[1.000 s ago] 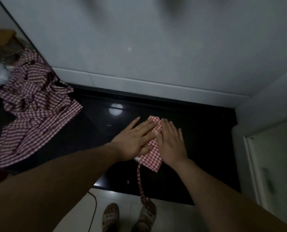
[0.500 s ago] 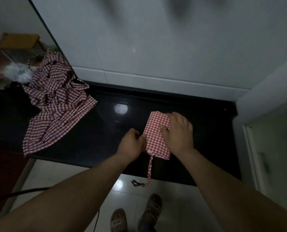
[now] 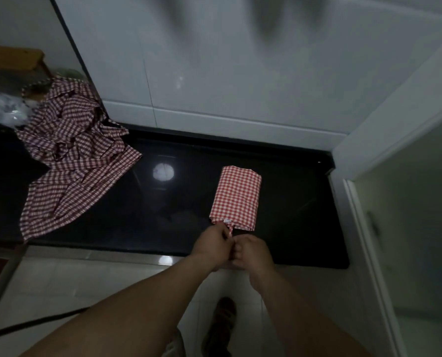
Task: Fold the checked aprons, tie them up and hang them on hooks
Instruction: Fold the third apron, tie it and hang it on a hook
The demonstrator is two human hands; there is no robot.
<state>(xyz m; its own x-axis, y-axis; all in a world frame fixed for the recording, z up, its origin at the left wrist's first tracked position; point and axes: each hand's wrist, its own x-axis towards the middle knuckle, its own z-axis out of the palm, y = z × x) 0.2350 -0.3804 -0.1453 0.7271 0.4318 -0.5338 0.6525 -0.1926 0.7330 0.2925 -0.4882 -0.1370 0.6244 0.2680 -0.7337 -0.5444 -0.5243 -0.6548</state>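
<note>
1. One view only: a wide-angle camera worn on the person's head, so no two views overlap
2. It sits in front of the counter [image 3: 163,215] and above it, facing forward and steeply down onto the black top
3. It is near: both forearms enter at the bottom edge and reach the counter's front edge, where the left hand [image 3: 210,244] and right hand [image 3: 250,253] meet on the strap [image 3: 230,230] of the apron [image 3: 236,197]
4. Behind the counter the wall [image 3: 240,73] fills the upper frame; below its front edge the floor [image 3: 73,279] and a foot [image 3: 221,323] show
5. Right of the counter, straight lines lean and curve with the wide lens
</note>
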